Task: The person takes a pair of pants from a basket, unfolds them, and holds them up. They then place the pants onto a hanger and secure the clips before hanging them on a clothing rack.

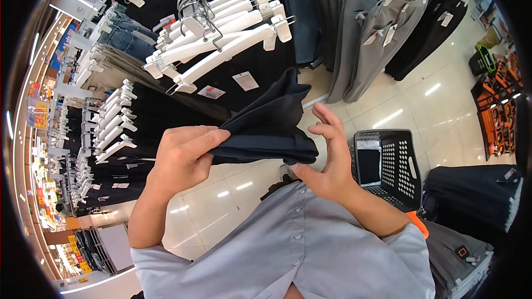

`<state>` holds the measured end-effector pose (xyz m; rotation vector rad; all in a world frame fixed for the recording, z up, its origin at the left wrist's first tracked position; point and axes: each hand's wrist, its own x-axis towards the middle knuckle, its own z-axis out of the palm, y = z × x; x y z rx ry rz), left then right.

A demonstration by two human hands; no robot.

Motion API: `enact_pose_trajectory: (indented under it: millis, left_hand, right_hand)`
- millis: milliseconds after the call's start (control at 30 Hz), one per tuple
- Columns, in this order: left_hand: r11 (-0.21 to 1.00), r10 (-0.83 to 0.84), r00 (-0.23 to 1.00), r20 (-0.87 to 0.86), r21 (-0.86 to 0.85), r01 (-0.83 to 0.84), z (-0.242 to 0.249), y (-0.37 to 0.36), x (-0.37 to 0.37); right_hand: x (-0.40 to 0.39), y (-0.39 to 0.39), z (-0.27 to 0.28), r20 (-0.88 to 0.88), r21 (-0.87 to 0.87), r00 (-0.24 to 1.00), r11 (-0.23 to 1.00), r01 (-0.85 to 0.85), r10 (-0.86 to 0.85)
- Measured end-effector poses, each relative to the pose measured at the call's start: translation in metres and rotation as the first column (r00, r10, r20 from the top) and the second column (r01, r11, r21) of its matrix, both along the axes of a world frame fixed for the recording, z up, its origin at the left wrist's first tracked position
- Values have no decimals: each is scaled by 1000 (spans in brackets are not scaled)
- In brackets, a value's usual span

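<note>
Right now I have the dark cloth [266,145] in mid-air between my hands, near the middle of the scene, above the tiled floor [410,97] and just on the near side of the rack. My left hand [185,155] pinches its left end, thumb on top. My right hand [333,158] is at the other end with its fingers spread wide, the thumb low by the rolled edge and the rest raised apart from the cloth. I judge this to be a folding or gathering step, partly done: the near edge lies in a thick roll, while loose points stick up on the far side. As I read it, the next move calls for a steady left pinch and a right grip that takes in all the layers, or the roll could slip open.

My left fingertips are hidden under the cloth, and so is its underside, so I can't tell what garment it is or how many layers it has. I also can't tell whether my right thumb presses on the edge or sits just beside it. The print on the 2 tags [245,81] by the white hangers [238,44] is too small to read. At the right, the black basket [413,169] holds something dark that I can't identify.
</note>
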<state>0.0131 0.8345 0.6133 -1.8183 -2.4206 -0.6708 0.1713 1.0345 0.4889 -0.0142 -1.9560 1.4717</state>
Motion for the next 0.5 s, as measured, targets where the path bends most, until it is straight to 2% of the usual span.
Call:
enact_pose_trajectory:
  millis: [100, 200, 300, 433, 500]
  left_hand:
    - [1000, 9, 1000, 19, 30, -9, -3, 1, 3]
    - [999, 28, 998, 55, 39, -30, -4, 1, 3]
    - [997, 63, 992, 105, 36, -67, -6, 0, 6]
    - [992, 88, 983, 161, 77, -101, -14, 1, 11]
    - [989, 104, 979, 178, 88, -121, -18, 0, 15]
  right_hand:
    - [-3, 4, 6, -18, 51, 999, 998, -47, 48]
    - [5, 0, 15, -34, 59, 999, 998, -16, 18]
    - [12, -9, 16, 2, -150, 995, 984, -95, 97]
    - [5, -26, 17, 131, -231, 986, 971, -69, 101]
    - [-3, -22, 1, 36, -196, 991, 973, -119, 128]
